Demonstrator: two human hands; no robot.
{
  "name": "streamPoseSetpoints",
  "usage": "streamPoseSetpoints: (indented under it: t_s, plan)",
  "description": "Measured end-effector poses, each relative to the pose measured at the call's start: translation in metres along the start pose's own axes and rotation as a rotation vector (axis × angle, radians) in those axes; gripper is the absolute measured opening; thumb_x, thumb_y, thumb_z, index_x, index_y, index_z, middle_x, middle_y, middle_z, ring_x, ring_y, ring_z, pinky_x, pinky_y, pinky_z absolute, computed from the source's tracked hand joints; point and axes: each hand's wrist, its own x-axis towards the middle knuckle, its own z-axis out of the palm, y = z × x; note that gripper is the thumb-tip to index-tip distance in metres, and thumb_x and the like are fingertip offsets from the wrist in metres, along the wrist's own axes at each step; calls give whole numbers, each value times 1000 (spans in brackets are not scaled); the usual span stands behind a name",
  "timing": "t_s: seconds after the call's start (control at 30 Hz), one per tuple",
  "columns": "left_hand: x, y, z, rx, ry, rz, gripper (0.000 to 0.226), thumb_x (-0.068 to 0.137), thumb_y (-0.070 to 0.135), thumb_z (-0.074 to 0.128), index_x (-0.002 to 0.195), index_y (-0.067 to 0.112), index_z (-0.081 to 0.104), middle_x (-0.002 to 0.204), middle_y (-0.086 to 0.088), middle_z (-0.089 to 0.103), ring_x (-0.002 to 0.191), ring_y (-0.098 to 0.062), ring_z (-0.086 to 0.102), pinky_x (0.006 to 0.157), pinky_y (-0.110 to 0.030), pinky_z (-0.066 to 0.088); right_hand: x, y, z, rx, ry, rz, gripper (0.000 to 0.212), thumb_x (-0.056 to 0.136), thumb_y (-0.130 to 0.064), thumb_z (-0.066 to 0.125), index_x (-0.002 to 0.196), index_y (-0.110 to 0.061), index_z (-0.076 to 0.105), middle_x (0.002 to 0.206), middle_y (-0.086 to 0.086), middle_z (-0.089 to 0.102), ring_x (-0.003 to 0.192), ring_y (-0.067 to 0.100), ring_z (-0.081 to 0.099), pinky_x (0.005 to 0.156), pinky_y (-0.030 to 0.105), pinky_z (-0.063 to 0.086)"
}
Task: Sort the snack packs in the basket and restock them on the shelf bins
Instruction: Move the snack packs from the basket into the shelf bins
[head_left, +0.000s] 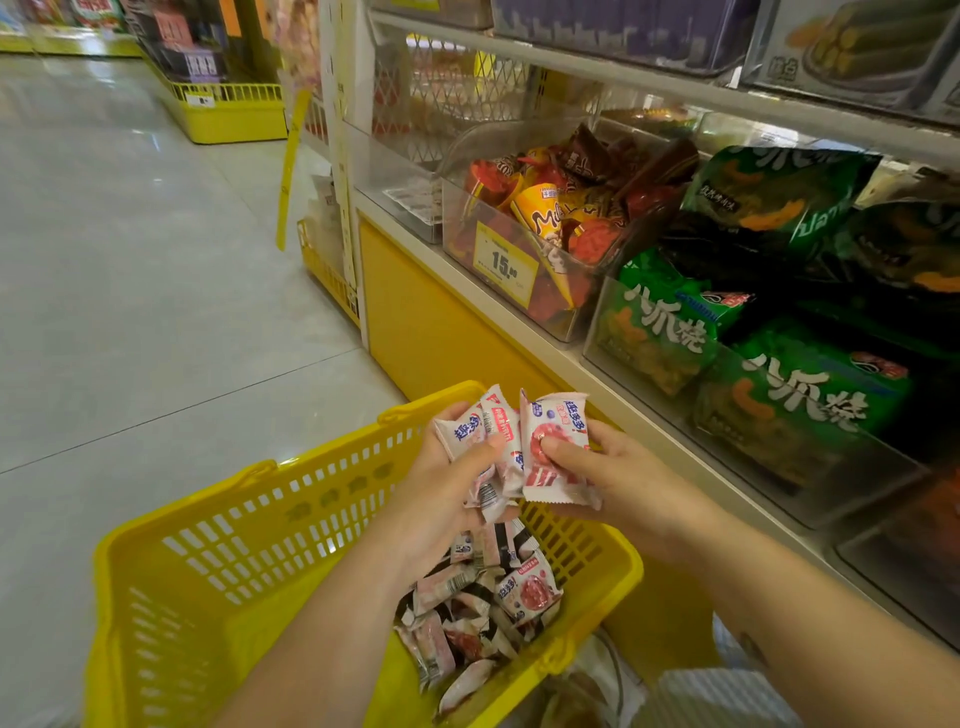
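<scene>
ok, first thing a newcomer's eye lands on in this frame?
The two hands at centre: the left hand grips a bunch of pink-white snack packs, the right hand pinches one more pack. Below sits the bright yellow basket with loose packs; on the right, clear shelf bins hold green bags.

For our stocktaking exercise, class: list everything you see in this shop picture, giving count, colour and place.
basket: one, yellow, beside the shelf
loose packs: many, white-pink, in basket
held packs: at least four, white-pink, above basket
bins: several, clear, on shelf
cone snacks: many, red-orange, in tagged bin
price tag: one, yellow, on that bin's front
green bags: many, green, in bins to the right
floor: grey, left
left hand: fingers grip several held packs
right hand: fingers pinch one held pack
</scene>
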Motion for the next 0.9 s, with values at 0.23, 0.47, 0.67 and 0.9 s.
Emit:
streamPoseSetpoints:
  t_s: [0.23,0.47,0.67,0.9]
  plan:
    - [0,-2,-3,36,-33,22,48,81,53,57,126,38,48,120,-4,67,104,-25,67,76,-45,56,-1,5,10,487,-16,183,36,88,-19,61,119,-1,57,96,16,73,84,26,72,57,33,60]
    - [0,-4,-2,-16,-3,-7,60,72,36,72,127,29,49,113,-6,70,100,-27,69,71,-45,57,-6,-7,1,-67,-102,81,43,81,-32,64,118,-10,55,94,8,74,80,21,72,69,31,57]
    - [-1,5,-11,102,-109,-127,45,73,23,75,114,29,57,109,-7,71,95,-24,70,75,-45,57,-12,-35,-31,-759,-311,-229,26,83,-23,71,107,-13,67,113,2,57,94,17,63,77,21,53]
    - [-8,10,-10,466,-338,-204,45,82,13,60,120,35,52,116,-8,65,105,-20,63,86,-40,53,-13,-24,-23,-842,-378,-169,61,70,-29,84,117,-41,47,134,-18,46,119,0,51,91,30,52]
